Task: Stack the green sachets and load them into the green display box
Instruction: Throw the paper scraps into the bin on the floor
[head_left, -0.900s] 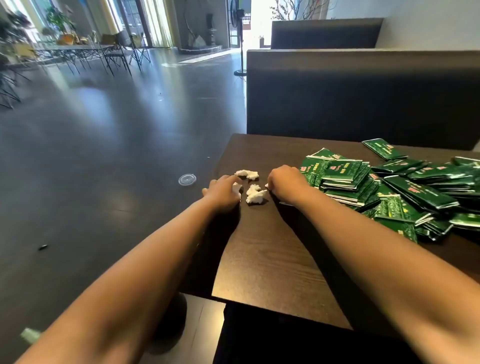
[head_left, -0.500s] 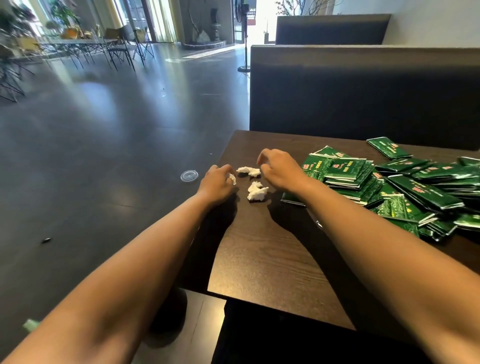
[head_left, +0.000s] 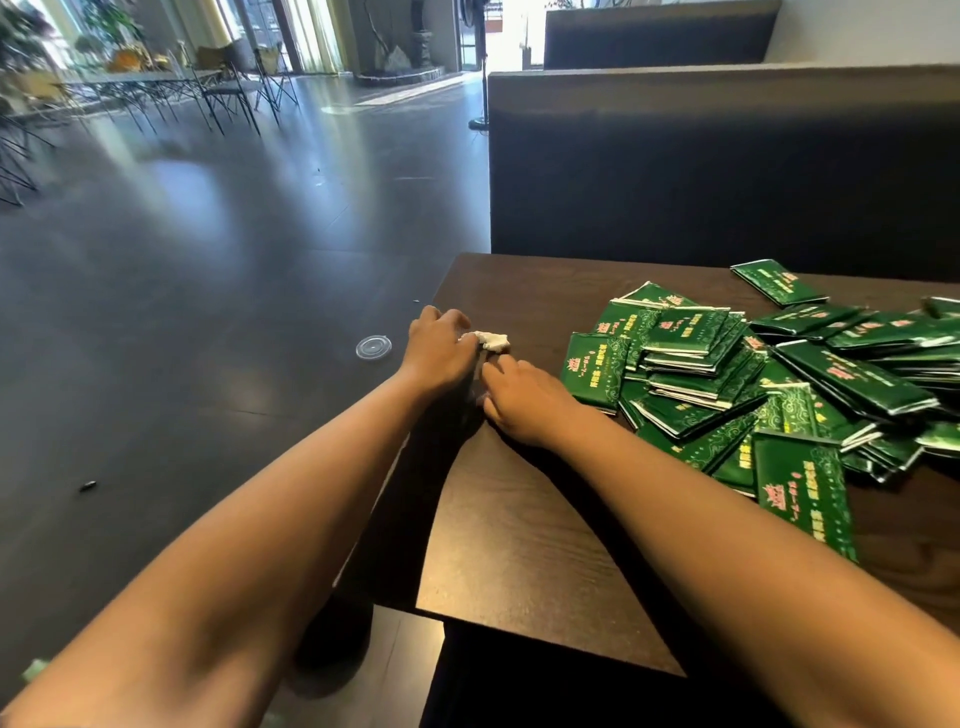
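Sprawling loose across the counter (head_left: 519, 519), the green sachets (head_left: 727, 374) lie in a tumbled heap, some overlapping in short ragged piles and one apart at the far side of the heap, so none of them is squared up for loading yet. You have no green display box in view, so I judge the stacking has not begun. Just beside the heap's left edge, your right hand (head_left: 524, 400) rests knuckles-up on the counter with its fingers bent; whether it grips anything I cannot tell. Further from the heap, near the counter's corner, your left hand (head_left: 441, 348) pinches a crumpled white paper scrap (head_left: 493, 340), apparently clearing litter so the sachets get clean room. Beyond that corner, well apart from the heap, a clear plastic lid (head_left: 373, 347) lies on the floor (head_left: 208, 260).
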